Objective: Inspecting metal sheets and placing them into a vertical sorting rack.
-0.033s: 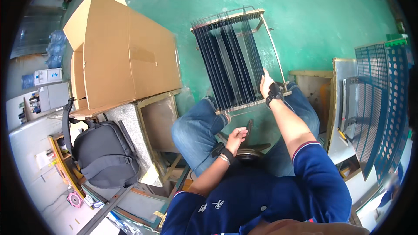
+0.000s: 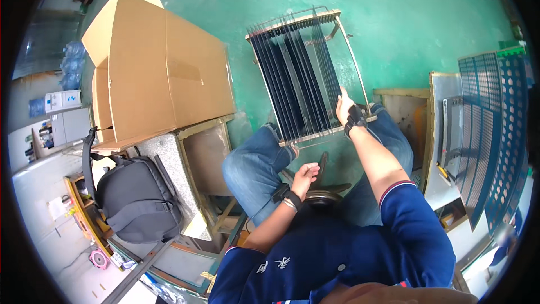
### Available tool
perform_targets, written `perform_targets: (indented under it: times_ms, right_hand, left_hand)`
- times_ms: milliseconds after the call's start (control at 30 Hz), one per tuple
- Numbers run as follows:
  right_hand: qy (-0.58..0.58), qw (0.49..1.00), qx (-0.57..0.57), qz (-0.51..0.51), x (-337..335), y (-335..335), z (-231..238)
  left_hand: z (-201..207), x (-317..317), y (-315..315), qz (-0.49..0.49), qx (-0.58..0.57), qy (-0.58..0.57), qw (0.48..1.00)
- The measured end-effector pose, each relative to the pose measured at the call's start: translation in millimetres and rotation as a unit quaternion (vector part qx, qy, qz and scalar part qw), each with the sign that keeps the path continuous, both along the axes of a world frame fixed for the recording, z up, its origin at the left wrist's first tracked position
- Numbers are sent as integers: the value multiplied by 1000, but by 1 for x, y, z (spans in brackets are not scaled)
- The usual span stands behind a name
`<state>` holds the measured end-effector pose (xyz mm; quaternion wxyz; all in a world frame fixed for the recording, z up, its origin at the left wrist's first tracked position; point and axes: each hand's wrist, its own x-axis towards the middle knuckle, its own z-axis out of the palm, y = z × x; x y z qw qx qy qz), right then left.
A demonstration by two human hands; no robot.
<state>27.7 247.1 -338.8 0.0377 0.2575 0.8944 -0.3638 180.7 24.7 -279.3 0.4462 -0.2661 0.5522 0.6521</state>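
On the floor before me stands a metal rack (image 2: 353, 50) with several thin dark panels (image 2: 275, 81) held upright side by side in its slots. The rightmost one is a perforated panel (image 2: 326, 62), set apart from the others by a gap. My right hand (image 2: 344, 107) is closed on the near end of this perforated panel; some of its fingers are hidden behind the edge. Over my lap, just short of the rack, my left hand (image 2: 305, 179) is loosely curled with nothing visible in it. It touches neither rack nor panels.
A large cardboard box (image 2: 169, 73) stands at the left on a bench. Nearer lies a black backpack (image 2: 140, 200). Blue perforated sheets (image 2: 478, 129) lean upright at the right, beside a grey-topped bench (image 2: 441, 118). A dark round stool seat (image 2: 323, 198) shows between my legs.
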Motion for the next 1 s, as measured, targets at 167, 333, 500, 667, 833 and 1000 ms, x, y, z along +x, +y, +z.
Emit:
perform_targets:
  times_ms: [167,333,500,667,833,1000]
  right_hand:
    - [208,968,-9,141,9,-28,38]
    - [196,962,-50,181,26,-44,33]
    - [81,986,39,142,36,-40,-14]
    - [1,988,76,132,30,-45,-6]
    - [23,972,144,187,29,-16,77]
    - [55,978,-116,164,58,48,316]
  left_hand:
    - [25,-4,-20,25,-2,19,999]
    - [43,-22,-11,59,41,56,996]
    - [55,-17,-17,62,53,70,994]
    - [66,-6,-33,66,36,84,994]
    - [84,-13,-37,59,63,113,990]
    - [97,-29,-79,151,49,200,967]
